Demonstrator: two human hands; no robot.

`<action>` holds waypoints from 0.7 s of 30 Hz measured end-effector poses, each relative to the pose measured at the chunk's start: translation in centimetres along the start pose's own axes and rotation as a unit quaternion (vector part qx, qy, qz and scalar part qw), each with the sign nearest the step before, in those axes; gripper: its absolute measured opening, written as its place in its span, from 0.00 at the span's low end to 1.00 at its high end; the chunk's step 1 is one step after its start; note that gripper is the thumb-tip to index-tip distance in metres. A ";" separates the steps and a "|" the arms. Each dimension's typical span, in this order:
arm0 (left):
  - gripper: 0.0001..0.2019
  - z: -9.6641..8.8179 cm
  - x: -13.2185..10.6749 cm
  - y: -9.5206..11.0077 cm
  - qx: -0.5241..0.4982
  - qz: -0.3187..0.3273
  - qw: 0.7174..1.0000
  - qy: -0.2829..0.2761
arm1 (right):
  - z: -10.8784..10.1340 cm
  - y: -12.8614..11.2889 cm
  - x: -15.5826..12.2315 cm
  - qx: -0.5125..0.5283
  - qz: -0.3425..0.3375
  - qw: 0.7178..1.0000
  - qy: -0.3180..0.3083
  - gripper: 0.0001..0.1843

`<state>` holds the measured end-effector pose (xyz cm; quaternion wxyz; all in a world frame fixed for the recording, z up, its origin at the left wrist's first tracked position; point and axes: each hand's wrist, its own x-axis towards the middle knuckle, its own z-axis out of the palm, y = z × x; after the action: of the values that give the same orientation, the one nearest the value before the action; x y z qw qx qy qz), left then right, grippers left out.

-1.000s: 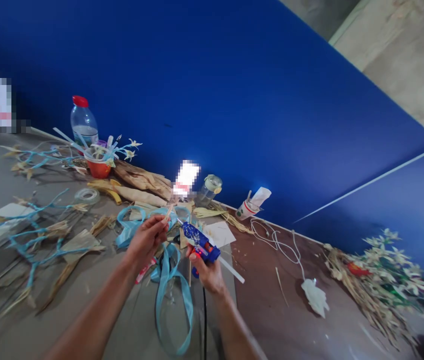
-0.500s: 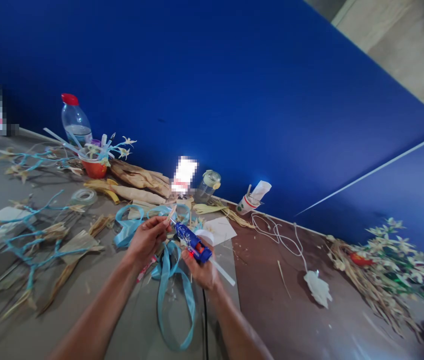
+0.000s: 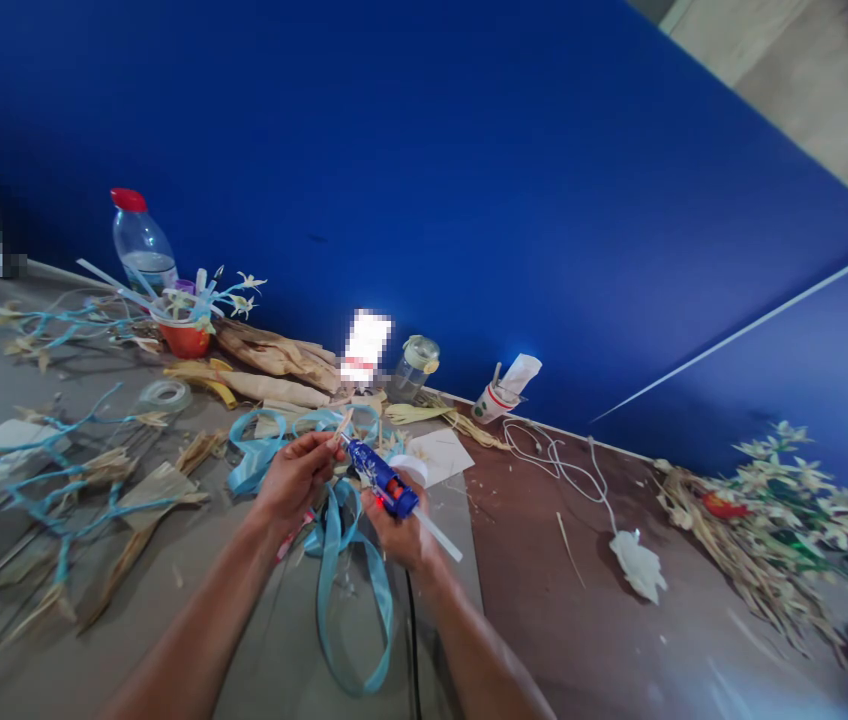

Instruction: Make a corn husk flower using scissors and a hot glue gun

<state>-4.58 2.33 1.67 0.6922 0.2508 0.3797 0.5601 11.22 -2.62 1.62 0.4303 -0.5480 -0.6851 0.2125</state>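
My right hand (image 3: 398, 528) is wrapped round a blue hot glue gun (image 3: 379, 478), its red light lit and a white glue stick (image 3: 439, 535) poking out of the back. The gun's nozzle meets a small pale strip of dried husk (image 3: 344, 424), pinched between the fingertips of my left hand (image 3: 300, 478). Whether the nozzle touches the strip or sits just beside it, I cannot tell. Light-blue ribbon (image 3: 386, 620) loops below and between my hands, with more ribbon (image 3: 251, 460) behind the left one. A black cord (image 3: 413, 640) runs down from the gun.
Blue-wrapped branches with husk flowers (image 3: 64, 510) spread at left. Behind stand a red pot (image 3: 188, 340), a red-capped bottle (image 3: 143, 245), dried husks (image 3: 274, 350), a glass jar (image 3: 416, 365) and a cup (image 3: 495, 402). White cable (image 3: 559, 465) and a flower bunch (image 3: 791, 510) lie at right.
The view has shifted slightly. My hands keep the same hold, with the glue gun's nozzle still at the husk strip.
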 end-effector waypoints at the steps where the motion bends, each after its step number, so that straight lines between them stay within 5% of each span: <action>1: 0.14 0.0 0.0 0.0 0.000 0.001 1.000 -0.001 | 0.0 0.0 0.0 -0.002 0.000 1.000 -0.002 0.10; 21: 0.13 -0.2 0.2 0.0 -0.025 0.001 1.000 -0.002 | 0.6 0.7 -0.3 0.003 0.016 1.000 0.027 0.11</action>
<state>-4.75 2.51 1.47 0.6984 0.2349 0.3638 0.5698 11.13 -2.60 0.62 0.4467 -0.5630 -0.6639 0.2068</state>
